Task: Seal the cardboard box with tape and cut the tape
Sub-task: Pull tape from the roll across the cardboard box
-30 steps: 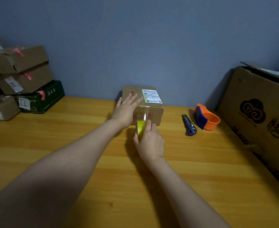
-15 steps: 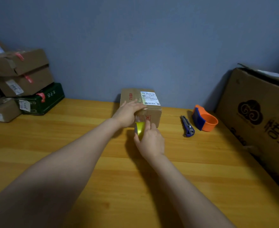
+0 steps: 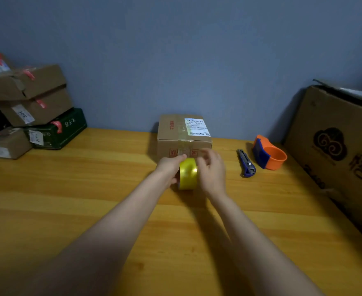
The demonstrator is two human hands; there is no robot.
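**Currently: tape roll held in both hands in front of the box**

Background: a plain blue-grey wall [image 3: 197, 60] closes off the far edge of a wooden table [image 3: 90, 210] with a yellow-orange grain.

A large printed carton [image 3: 334, 150] leans at the right; the frame edge cuts it off and its top flap is partly open. A stack of parcels [image 3: 26, 107] occupies the far left, also cut off; their label text is too small to read.

The cardboard box [image 3: 183, 135] stands centred against the wall, flaps closed, with a white shipping label on top. Clear tape shows along the top seam and down the front face; where it ends is hard to make out.

The right hand [image 3: 212, 171] is blurred and curls around the right side of the yellow tape roll [image 3: 188, 174]. The left hand [image 3: 169, 167] grips the roll's left side, thumb on top. The roll stands on edge, just in front of the box. Whether it touches the table cannot be told.

An orange tape dispenser [image 3: 269, 155] and a blue utility knife [image 3: 247, 163] lie right of the box, just beside each other.
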